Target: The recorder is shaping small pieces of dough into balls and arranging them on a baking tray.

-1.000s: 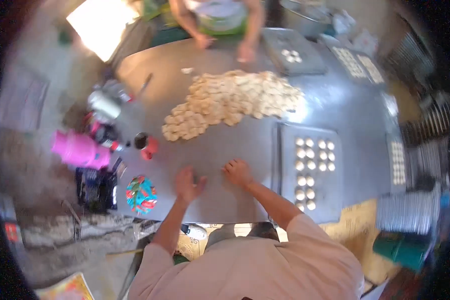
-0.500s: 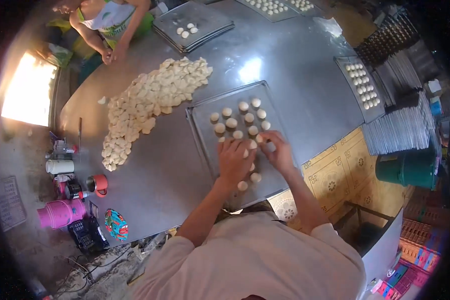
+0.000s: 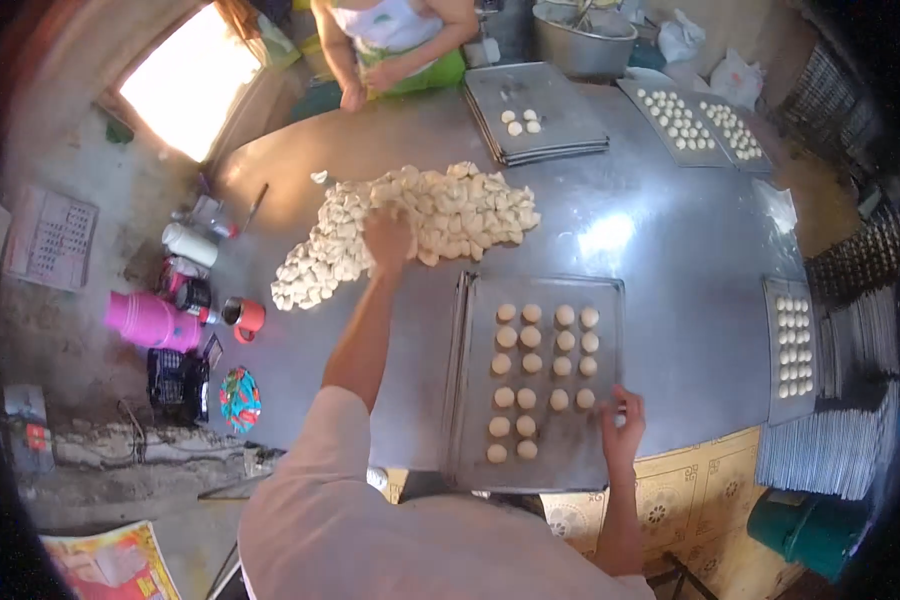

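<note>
My left hand (image 3: 389,236) reaches far out over the heap of cut dough pieces (image 3: 473,218), touching it near its middle. Its fingers are blurred and partly hidden, so whether they grip a piece is unclear. Beside the right edge of the metal baking tray (image 3: 470,430) is my right hand (image 3: 623,425), loosely curled, thumb and fingers apart, with no dough visible in it. The nearest round dough ball (image 3: 585,399) sits just left of its fingertips. Several more balls stand in rows on this tray, with a bare patch at its lower right.
Across the metal table (image 3: 370,440) stands another person (image 3: 390,45). A stack of trays (image 3: 555,150) and further trays of balls (image 3: 690,150) lie at the back; another tray (image 3: 792,385) is at right. A red mug (image 3: 250,318) and colourful cloth bundle (image 3: 240,400) edge the left side.
My left hand has left the tray and stretched forward to the dough heap. My right hand has drawn back to the tray's right edge. The whole view has shifted.
</note>
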Demonstrator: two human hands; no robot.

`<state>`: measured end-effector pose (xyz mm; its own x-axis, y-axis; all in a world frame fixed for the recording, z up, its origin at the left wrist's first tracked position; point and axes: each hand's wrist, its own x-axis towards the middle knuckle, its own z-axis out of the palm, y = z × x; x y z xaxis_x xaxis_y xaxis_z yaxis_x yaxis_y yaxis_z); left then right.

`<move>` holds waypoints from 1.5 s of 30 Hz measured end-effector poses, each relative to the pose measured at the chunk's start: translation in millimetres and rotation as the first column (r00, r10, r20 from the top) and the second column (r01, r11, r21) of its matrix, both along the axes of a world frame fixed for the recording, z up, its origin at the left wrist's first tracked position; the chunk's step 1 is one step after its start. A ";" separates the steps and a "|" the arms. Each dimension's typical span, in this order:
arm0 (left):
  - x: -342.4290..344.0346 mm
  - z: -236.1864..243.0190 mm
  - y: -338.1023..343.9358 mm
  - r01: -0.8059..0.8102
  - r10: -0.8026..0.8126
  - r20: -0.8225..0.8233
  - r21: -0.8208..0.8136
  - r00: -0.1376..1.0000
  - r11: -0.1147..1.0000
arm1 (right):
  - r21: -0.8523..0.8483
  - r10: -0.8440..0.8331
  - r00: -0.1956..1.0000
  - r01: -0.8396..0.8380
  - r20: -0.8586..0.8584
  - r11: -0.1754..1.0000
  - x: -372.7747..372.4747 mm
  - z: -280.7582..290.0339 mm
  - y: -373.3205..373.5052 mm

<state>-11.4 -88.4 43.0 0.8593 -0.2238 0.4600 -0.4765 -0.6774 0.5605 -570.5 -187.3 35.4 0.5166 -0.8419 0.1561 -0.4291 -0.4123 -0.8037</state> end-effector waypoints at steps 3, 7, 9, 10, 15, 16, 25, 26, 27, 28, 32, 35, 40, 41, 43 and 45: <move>65.6 -25.1 9.9 0.071 -0.112 0.101 0.343 0.988 0.937 | 0.001 -0.050 0.999 0.050 0.002 0.999 6.2 5.3 9.5; 2.5 -35.8 110.0 0.351 -0.348 0.149 0.008 0.926 0.936 | 0.194 0.049 0.998 -0.053 0.026 0.980 64.2 16.2 37.8; -66.0 -34.7 179.2 0.204 -0.212 -0.193 -0.059 0.958 0.977 | 0.244 0.174 0.985 -0.171 0.011 0.955 134.6 15.7 48.9; -96.5 -36.1 205.3 0.240 -0.214 -0.311 0.048 0.926 0.970 | 0.186 0.276 0.961 -0.273 0.011 0.944 181.7 12.2 50.2; -173.6 -68.4 235.9 0.398 -0.368 -0.332 0.026 0.869 0.917 | -0.216 0.455 0.890 -0.437 0.034 0.873 459.7 -37.7 23.9; -170.8 -77.8 232.3 0.452 -0.389 -0.392 0.078 0.834 0.889 | -0.455 0.506 0.856 -0.411 0.106 0.790 502.4 -46.9 14.8; -133.0 -86.1 421.5 0.044 -0.019 -0.310 0.076 0.951 0.996 | -0.322 0.276 0.713 -0.581 -0.644 0.748 413.1 -60.4 142.0; -123.3 -87.3 428.5 0.134 -0.054 -0.327 0.230 0.944 0.964 | -0.403 0.204 0.806 -0.475 -0.556 0.782 391.6 -71.5 168.9; -110.4 -87.7 435.4 0.134 0.013 -0.360 0.381 0.933 0.915 | -0.517 0.131 0.829 -0.454 -0.544 0.726 369.2 -82.2 189.7; -96.0 -90.3 434.1 0.178 0.117 -0.454 0.557 0.883 0.811 | -0.546 0.209 0.870 -0.450 -0.447 0.706 359.7 -96.9 204.1; -35.2 -103.0 423.2 0.321 -0.376 -0.055 0.643 0.925 0.695 | -0.556 0.296 0.846 -0.519 -0.444 0.649 369.6 -130.5 207.8; -37.2 -112.9 427.9 0.191 -0.165 -0.104 0.329 0.981 0.925 | -0.268 0.265 0.922 -0.342 -0.283 0.901 394.9 -108.7 198.0; -88.4 -110.6 370.4 0.441 -0.359 -0.324 0.230 0.875 0.868 | 0.177 0.623 0.709 -0.602 -0.332 0.779 372.3 -21.4 256.7; -90.6 -104.3 348.9 0.439 -0.384 -0.228 0.287 0.895 0.852 | 0.113 0.681 0.626 -0.699 -0.379 0.706 360.2 -10.8 273.2; -87.3 -88.8 311.4 0.413 -0.381 -0.169 0.250 0.909 0.875 | -0.141 0.549 0.833 -0.537 0.068 0.832 331.1 -6.5 296.7; -90.2 -72.8 303.2 0.324 -0.300 -0.209 0.091 0.931 0.942 | -0.248 0.415 0.909 -0.409 -0.030 0.878 303.0 -20.1 308.1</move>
<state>-101.6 214.8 -29.7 0.8052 -0.5387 0.2480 -0.5680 -0.5801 0.5839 -267.6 120.8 15.3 0.8024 -0.4875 0.3444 -0.1598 -0.7314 -0.6630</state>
